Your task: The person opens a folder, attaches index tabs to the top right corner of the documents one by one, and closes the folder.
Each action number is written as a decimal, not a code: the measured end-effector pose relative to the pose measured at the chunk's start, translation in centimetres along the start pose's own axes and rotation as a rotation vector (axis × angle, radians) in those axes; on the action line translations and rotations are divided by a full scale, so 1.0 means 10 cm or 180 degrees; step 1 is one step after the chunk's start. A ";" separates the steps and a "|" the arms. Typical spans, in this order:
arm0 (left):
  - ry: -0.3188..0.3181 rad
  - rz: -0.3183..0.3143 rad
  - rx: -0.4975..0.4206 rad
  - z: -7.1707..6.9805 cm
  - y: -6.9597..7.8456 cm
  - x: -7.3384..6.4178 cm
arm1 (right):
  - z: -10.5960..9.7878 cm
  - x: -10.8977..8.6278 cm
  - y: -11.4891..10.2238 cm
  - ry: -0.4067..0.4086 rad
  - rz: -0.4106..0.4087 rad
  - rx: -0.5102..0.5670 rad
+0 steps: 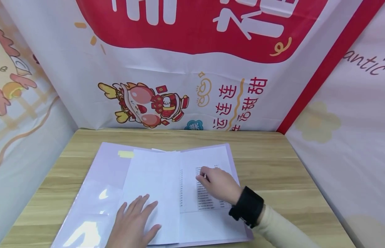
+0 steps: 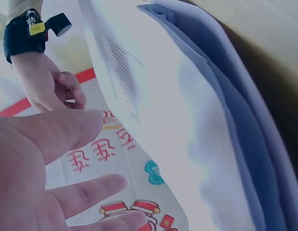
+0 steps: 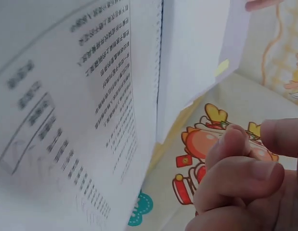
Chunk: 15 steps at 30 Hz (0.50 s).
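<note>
A lilac folder [image 1: 96, 172] lies spread on the table, with white paper sheets inside. My left hand [image 1: 131, 220] is over the lower part of the blank left page [image 1: 155, 179], its fingers spread; whether they press the paper is unclear. Above the right page [image 1: 211, 224], which bears a printed table of text, is my right hand [image 1: 220, 184]. In the right wrist view the fingers of the right hand [image 3: 240, 178] are loosely curled, the thumb stands apart from them, and I see nothing held. The left wrist view shows the left hand [image 2: 52, 163] with straight fingers beside the sheets.
The wooden table [image 1: 270, 162] extends around the folder. A yellow label [image 1: 126, 154] is near the folder's upper left. Behind the table hangs a printed cloth [image 1: 180, 75], with more cloth at both sides. A black wrist strap [image 1: 248, 206] circles the right wrist.
</note>
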<state>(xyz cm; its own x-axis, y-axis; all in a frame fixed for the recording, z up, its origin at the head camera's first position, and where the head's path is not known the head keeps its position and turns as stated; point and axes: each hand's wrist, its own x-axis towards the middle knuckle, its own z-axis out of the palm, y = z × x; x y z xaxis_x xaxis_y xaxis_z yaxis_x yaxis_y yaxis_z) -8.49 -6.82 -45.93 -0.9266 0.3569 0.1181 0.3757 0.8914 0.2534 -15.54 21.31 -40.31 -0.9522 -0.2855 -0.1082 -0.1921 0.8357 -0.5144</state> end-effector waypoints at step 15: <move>-0.0649 0.0587 -0.0491 0.04 0.48 0.26 | -0.16 -0.89 0.17 -0.0343 -0.0362 -0.0076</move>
<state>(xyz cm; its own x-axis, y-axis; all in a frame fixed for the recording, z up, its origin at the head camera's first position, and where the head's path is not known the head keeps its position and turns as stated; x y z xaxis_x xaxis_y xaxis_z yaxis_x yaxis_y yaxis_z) -9.08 -1.55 -44.82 -0.8207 0.5711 -0.0155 0.5209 0.7592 0.3902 -7.74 26.00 -38.88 -0.8933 -0.4266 -0.1418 -0.3041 0.8058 -0.5082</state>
